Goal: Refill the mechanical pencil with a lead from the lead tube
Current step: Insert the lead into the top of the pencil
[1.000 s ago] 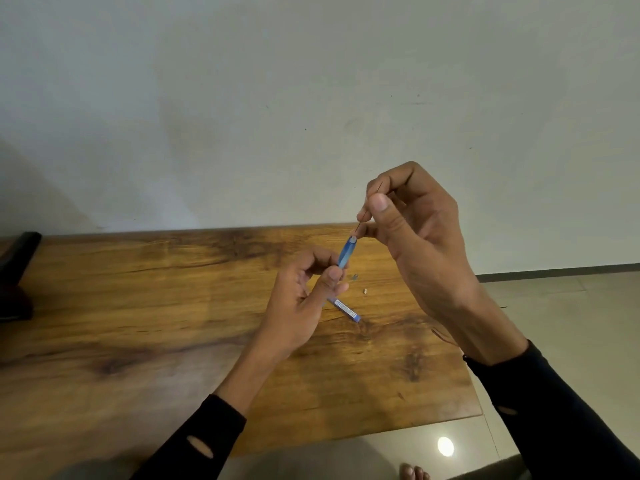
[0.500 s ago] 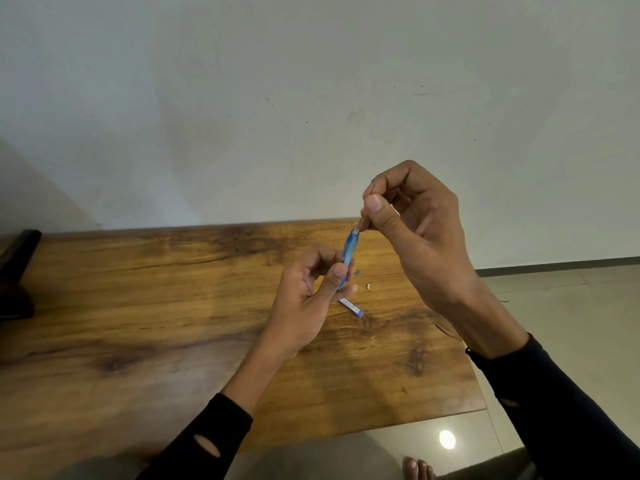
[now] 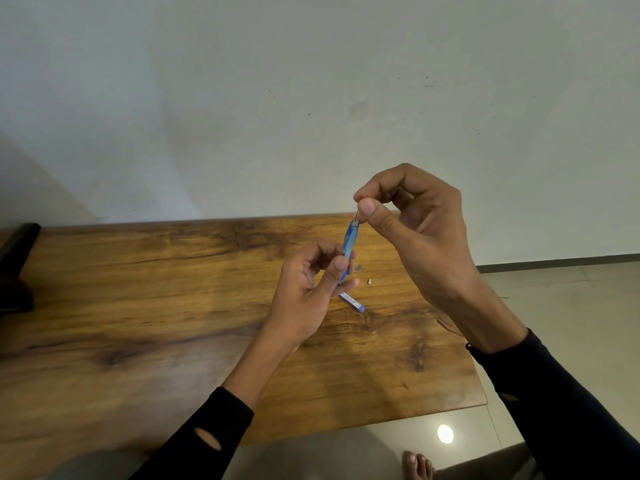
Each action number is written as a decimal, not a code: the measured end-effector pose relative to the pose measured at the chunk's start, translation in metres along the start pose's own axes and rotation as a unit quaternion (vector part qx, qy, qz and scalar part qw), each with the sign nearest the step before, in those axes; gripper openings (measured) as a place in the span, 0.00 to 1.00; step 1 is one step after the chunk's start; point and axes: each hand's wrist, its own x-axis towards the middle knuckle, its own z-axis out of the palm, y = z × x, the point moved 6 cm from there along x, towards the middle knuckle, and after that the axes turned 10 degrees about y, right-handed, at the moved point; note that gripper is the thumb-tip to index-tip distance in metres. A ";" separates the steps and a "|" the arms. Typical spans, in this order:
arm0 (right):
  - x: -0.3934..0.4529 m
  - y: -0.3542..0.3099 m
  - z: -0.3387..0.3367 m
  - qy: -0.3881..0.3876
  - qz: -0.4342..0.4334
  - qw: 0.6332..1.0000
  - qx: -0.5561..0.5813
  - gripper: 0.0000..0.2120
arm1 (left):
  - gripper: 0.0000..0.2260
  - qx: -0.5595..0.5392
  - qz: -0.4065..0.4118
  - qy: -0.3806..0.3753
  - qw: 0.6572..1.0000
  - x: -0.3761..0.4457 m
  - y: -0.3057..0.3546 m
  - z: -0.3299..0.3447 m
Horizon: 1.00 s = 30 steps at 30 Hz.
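Head view: left hand (image 3: 304, 292) grips blue pencil (image 3: 349, 244) upright; right hand (image 3: 415, 230) pinches lead (image 3: 356, 214) into its open top (lead tube (image 3: 352, 302) lies on table (image 3: 138, 306)).

My left grip (image 3: 311, 289) holds the pencil (image 3: 349, 245) upright above the surface (image 3: 156, 306), right of centre. My right grip (image 3: 412, 216) sits above it, pinching the lead (image 3: 356, 215) at the pencil's top end. Lead tube (image 3: 352, 302) lies on the surface just right of my left grip. Two small parts (image 3: 359, 267) (image 3: 369, 281) lie beyond it, near each other.
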 end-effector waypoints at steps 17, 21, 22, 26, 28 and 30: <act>-0.004 0.078 -0.041 -0.079 0.086 0.926 -0.359 0.06 | 0.06 -0.014 0.005 0.008 1.000 0.003 -0.002 -0.004; -0.032 0.117 -0.035 -0.190 0.102 0.835 -0.506 0.05 | 0.07 -0.006 0.006 0.010 1.000 0.003 -0.003 -0.005; -0.036 0.121 -0.033 -0.190 0.096 0.825 -0.523 0.04 | 0.07 -0.005 0.007 0.010 1.000 0.003 -0.002 -0.006; -0.044 0.128 -0.023 -0.181 0.061 0.810 -0.554 0.01 | 0.05 -0.009 0.011 0.008 1.000 0.003 -0.001 -0.007; -0.047 0.127 -0.017 -0.177 0.041 0.801 -0.571 0.01 | 0.04 -0.013 0.008 0.008 1.000 0.004 -0.001 -0.007; -0.048 0.125 -0.012 -0.177 0.029 0.792 -0.583 0.01 | 0.03 -0.017 0.005 0.008 1.000 0.004 -0.001 -0.006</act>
